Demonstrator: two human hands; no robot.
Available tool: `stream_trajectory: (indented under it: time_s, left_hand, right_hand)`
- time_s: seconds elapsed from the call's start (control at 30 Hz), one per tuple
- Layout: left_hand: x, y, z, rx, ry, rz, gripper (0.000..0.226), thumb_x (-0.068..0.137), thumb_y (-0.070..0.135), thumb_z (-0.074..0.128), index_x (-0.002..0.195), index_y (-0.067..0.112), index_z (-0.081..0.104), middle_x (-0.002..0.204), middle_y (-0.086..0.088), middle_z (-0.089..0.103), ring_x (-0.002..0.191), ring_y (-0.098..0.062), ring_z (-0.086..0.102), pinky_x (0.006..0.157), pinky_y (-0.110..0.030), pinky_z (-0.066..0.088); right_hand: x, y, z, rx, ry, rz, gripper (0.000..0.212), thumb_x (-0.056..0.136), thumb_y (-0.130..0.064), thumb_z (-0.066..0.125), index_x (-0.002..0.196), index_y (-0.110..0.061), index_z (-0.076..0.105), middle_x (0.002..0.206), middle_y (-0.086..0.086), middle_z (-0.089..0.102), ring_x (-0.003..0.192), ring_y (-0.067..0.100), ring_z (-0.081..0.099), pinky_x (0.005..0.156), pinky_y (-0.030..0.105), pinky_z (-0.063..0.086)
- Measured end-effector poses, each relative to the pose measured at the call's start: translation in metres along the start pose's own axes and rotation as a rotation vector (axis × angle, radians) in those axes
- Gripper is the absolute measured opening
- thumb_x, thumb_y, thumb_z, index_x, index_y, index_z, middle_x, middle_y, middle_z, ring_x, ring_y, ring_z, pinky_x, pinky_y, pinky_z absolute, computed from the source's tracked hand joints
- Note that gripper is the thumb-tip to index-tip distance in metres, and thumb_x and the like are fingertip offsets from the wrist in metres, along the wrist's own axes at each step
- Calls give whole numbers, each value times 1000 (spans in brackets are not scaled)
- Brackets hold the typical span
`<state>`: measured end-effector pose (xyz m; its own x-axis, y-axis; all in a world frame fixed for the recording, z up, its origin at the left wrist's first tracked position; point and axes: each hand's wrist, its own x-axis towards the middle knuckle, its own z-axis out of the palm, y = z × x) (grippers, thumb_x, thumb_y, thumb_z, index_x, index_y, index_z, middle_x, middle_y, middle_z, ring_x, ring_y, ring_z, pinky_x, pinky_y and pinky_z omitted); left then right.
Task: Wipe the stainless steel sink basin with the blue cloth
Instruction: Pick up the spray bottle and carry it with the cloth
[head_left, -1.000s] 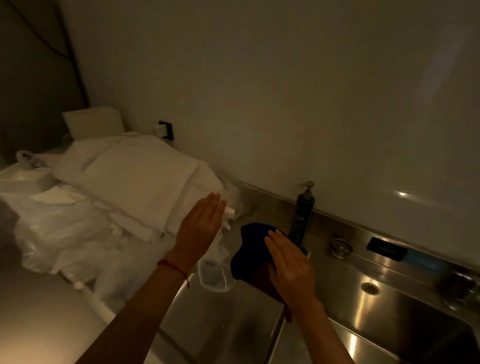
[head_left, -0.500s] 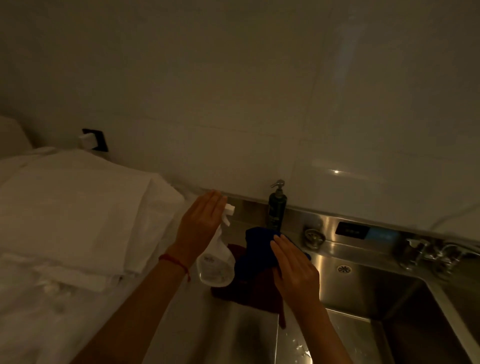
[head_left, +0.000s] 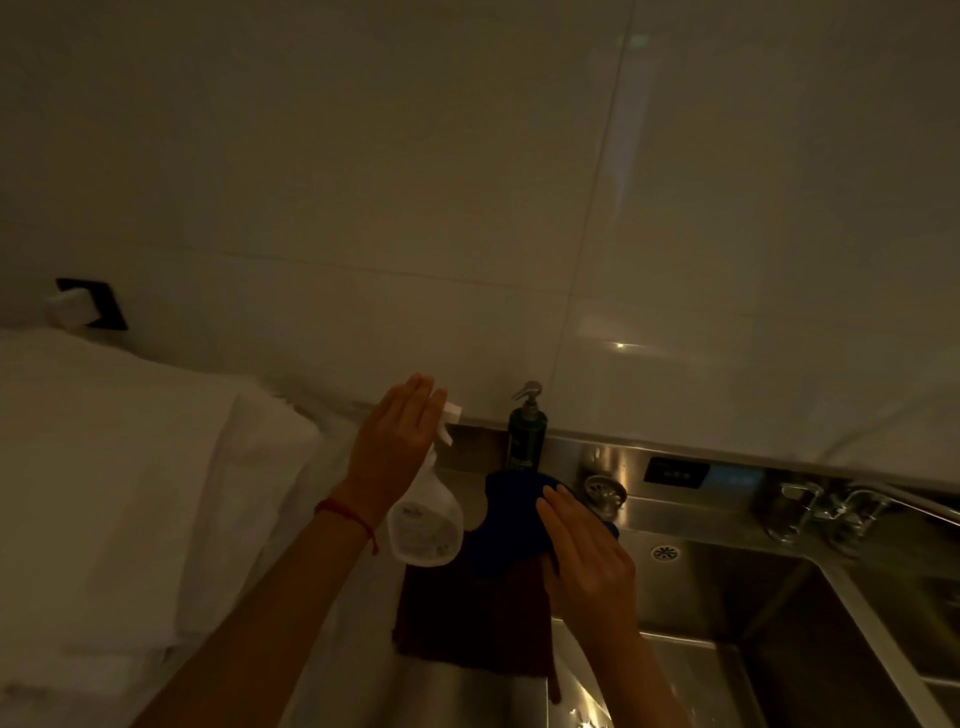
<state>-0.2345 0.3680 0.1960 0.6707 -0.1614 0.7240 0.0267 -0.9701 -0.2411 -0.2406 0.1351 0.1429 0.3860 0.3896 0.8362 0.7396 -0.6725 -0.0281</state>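
Blue cloth (head_left: 511, 512) sits bunched on the counter ledge at approx 6 o'clock of centre frame, on top of a dark brownish-red cloth (head_left: 467, 618) that hangs toward the near edge; it's not in the basin yet, basin lies to its 4 o'clock. Right hand (head_left: 587, 561) lies flat on the cloth's right side, fingers straight and together, pressing/touching w/o any curl round it, so no real grasp yet. Left hand (head_left: 392, 447) hovers at the cloth's 10 o'clock, fingers straight and released, holding nothing; it's just in front of a white spray bottle (head_left: 426, 525), whether it touches the bottle I can't tell. Dark pump bottle (head_left: 525, 431) stands upright at the cloth's 12 o'clock, against the wall; round metal fitting (head_left: 602, 488) at its 2 o'clock; stainless steel sink basin (head_left: 727, 597) further out at 4 o'clock, w/ overflow grille on its back wall and taps (head_left: 831, 509) at 3 o'clock. White folded linen (head_left: 130, 467) piled at 9 o'clock; wall socket (head_left: 88, 304) above it. Step, as I read it: pick-up of the cloth, wiping not begun. Next move prob calls for right fingers to curl and gather the blue cloth only, leaving the dark one behind; then carry it down-right into the basin; light is dim, so basin's state is hard to judge.
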Motion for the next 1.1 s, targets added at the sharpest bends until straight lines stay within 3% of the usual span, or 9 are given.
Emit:
stream_trajectory:
  time_s: [0.1,0.5,0.67,0.77,1.1]
  left_hand:
    - [10,-3,15,-7,-5,4,49,50,-4,91,96,-4,75,99,-22,73,90,-33,73,73,-44,59]
    - [43,-14,70,-32,-39,9,55,46,-4,92,98,-4,74,101,-22,73,91,-33,73,74,-45,59]
    - [54,-9,87,-45,-54,11,56,44,-7,90,97,-4,75,100,-22,73,91,-33,73,74,-44,59]
    - [61,-5,98,-55,-61,9,56,43,-6,91,97,-3,75,99,-21,74,90,-32,73,74,-42,60]
    - [66,15,127,-82,-121,7,56,40,-7,92,94,-3,76,98,-22,74,89,-33,73,73,-44,59]
  right_hand:
    - [5,5,10,20,-54,-3,49,46,8,86,92,4,71,98,18,70,92,29,68,72,38,58]
    - [24,24,47,63,-88,10,52,46,9,86,95,5,69,101,19,69,96,30,66,73,39,58]
    - [26,31,62,54,-78,29,43,54,8,83,95,4,70,102,18,69,97,29,66,71,39,59]
    - [21,37,67,14,-42,25,25,74,-1,61,97,4,69,104,17,68,98,29,65,74,38,58]
    - [10,51,74,6,-47,66,29,75,-8,55,98,3,68,104,18,68,99,28,65,77,39,57]
